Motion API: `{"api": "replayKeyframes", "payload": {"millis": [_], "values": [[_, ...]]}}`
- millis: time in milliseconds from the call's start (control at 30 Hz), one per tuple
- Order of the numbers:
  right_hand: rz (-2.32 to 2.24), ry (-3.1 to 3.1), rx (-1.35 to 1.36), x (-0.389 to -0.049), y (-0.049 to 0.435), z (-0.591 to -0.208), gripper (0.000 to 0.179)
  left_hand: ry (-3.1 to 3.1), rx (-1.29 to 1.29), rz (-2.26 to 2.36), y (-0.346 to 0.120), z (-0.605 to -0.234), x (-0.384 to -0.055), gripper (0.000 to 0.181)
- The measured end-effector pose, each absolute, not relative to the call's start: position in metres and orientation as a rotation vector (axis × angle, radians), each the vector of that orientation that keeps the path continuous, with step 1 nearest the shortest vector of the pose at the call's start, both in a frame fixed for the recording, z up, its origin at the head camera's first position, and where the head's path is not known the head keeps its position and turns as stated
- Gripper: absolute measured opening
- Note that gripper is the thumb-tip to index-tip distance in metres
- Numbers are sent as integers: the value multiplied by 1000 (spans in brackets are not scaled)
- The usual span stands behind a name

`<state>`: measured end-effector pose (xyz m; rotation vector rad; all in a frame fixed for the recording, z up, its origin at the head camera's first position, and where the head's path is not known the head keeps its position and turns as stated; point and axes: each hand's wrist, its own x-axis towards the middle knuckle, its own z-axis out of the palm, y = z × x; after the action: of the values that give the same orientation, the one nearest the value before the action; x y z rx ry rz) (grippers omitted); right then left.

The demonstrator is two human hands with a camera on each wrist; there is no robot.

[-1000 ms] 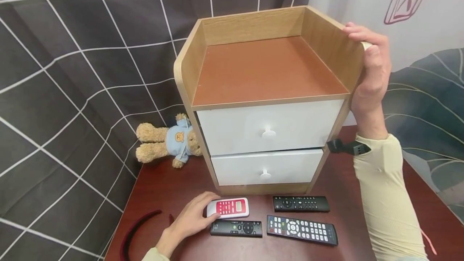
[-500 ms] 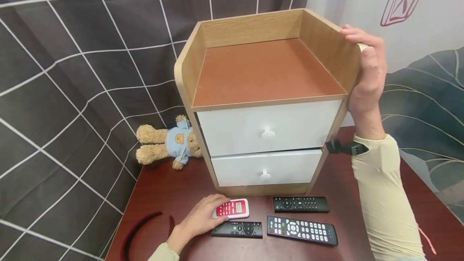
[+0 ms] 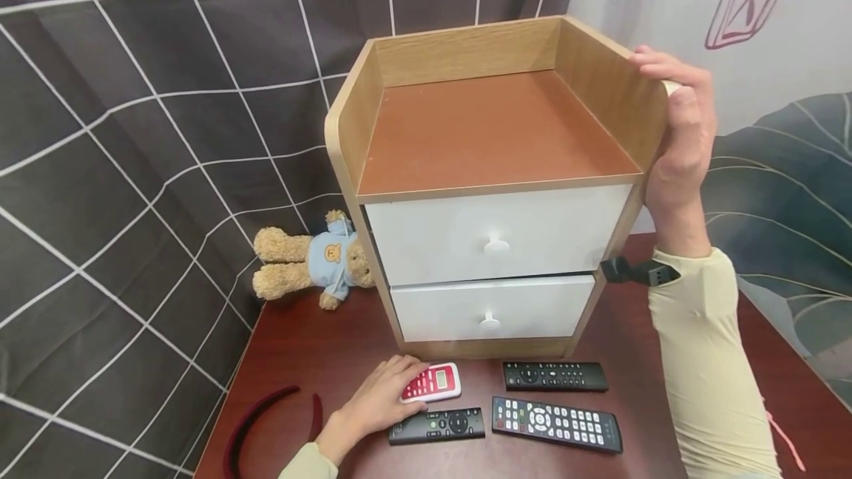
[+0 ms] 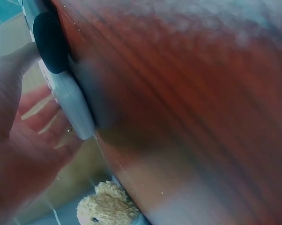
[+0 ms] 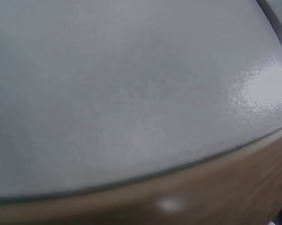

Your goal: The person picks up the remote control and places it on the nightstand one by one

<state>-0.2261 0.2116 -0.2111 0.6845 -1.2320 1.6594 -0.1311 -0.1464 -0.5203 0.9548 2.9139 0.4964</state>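
A white remote control with a red face and a small display (image 3: 433,381) lies on the table before the cabinet. My left hand (image 3: 381,399) holds its left end, thumb along the near edge and fingers along the far edge. In the left wrist view the same remote's white side (image 4: 74,103) shows between thumb and fingers, and the dark end of a black remote (image 4: 51,43) is nearer the camera. With my right hand (image 3: 682,131) I grip the right side panel of a small wooden drawer cabinet (image 3: 499,131). The right wrist view holds a white drawer front (image 5: 131,93).
Three black remotes lie close by: one under my left thumb (image 3: 459,423), one at the back right (image 3: 555,375), one at the front right (image 3: 559,423). A teddy bear (image 3: 329,256) lies left of the cabinet. A dark red headband (image 3: 256,420) sits at the left.
My left hand has slid rightward over the white and red remote, covering more of its left end. That remote and the black one beside it have turned slightly. The right hand keeps its hold.
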Motion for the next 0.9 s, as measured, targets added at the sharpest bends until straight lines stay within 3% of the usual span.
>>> {"api": "replayKeyframes", "payload": {"millis": [500,900], "values": [[1663,-1263,740,-238,212,-219,29,3016,1114,570,-149,-498,-125,59],[1678,-1266,747,-244,212,-219,29,2947,1274,769,-139,-459,-125,55]]}}
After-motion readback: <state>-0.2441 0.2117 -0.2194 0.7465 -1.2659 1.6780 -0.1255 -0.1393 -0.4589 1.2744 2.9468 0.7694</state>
